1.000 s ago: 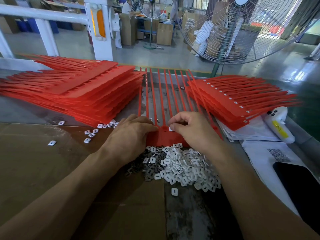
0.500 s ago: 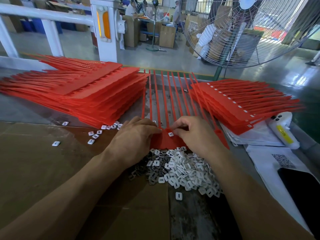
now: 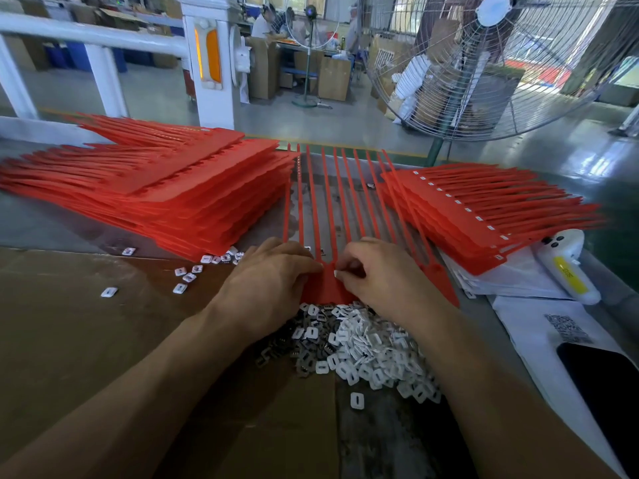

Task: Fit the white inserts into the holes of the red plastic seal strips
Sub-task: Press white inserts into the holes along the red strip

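Red stacks [image 3: 193, 198] (both sides) flanking strips [image 3: 332, 202]

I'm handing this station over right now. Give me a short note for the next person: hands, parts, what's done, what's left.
Left hand: fingers pressing down on the red seal strip set in the middle.
Right hand: pinching a white insert at the strip's head.
Loose inserts: piled just below the strip.
Done: right stack shows white inserts along its edge.
Left: the current strip, then the left stack, which shows no inserts.
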A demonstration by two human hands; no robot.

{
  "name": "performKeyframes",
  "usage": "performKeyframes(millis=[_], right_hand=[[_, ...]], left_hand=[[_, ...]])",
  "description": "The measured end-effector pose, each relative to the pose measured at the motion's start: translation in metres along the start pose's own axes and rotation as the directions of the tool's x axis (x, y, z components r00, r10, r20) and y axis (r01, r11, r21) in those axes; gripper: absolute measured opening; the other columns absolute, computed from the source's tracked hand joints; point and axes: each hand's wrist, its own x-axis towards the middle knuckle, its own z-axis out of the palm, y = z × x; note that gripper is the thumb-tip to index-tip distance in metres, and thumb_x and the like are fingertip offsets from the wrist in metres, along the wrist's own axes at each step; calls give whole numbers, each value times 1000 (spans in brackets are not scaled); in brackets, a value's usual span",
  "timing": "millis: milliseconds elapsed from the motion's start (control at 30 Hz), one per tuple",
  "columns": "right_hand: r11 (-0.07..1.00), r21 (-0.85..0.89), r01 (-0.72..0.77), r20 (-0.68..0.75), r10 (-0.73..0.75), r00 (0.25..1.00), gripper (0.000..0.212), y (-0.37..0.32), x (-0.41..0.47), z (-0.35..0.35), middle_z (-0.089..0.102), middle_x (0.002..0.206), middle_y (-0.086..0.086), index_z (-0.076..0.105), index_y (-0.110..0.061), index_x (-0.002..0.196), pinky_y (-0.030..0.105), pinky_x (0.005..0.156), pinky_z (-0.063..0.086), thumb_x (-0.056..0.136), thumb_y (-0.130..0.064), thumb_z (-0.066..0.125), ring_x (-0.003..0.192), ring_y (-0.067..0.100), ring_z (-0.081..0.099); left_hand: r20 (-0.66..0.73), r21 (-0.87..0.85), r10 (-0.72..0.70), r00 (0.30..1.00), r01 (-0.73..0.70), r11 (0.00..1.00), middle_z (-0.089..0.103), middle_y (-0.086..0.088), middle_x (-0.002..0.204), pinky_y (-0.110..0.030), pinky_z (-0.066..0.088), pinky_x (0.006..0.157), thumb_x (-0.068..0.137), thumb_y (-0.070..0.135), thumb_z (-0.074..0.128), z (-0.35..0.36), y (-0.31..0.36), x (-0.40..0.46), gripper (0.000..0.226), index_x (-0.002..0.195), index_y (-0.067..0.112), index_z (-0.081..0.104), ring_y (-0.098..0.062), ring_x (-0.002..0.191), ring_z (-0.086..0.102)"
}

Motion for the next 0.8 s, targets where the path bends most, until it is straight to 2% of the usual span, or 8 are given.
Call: performKeyframes(millis=[133,333,467,567,800], right_hand=[[1000,20,4,-5,-4,1000,5,1,-1,0,59,93,-17,67,-25,96,21,75,49,94,-27,71,88,0,58],[1000,7,-4,-26,4,1000,3,0,3,1,65,97,-8,69,-19,99,33,81,54,97,-21,68,90,9,61],[995,92,-35,-9,36,999,6,4,1,-3,66,95,-14,72,-24,100,30,79,54,99,-26,66,88,2,61],[990,134,-54,24,51,998,10,7,0,-5,64,97,-16,76,-28,103,25,82,51,95,-34,72,91,0,61],[998,54,-18,18,17,1000,7,2,3,-3,62,96,-15,74,-25,100,31,84,55,94,-28,74,91,4,61]], left_hand=[[8,6,-4,1000,4,1000,56,16,139,-37,36,106,103,27,46,-1,1,0,37,136,36,62,-12,127,44],[2,5,-1,1000,1,1000,55,17,138,-38,36,106,103,28,47,0,0,1,37,136,37,62,-11,126,43],[-1,-1,-1,1000,1,1000,55,19,138,-37,36,107,103,28,47,0,-1,1,37,135,38,62,-10,128,42],[-4,-4,-4,1000,4,1000,55,19,138,-37,36,107,103,29,47,0,-1,2,37,135,38,62,-9,128,42],[-3,2,-3,1000,3,1000,55,21,137,-37,36,107,103,31,48,-1,0,1,36,136,39,61,-9,127,42]])
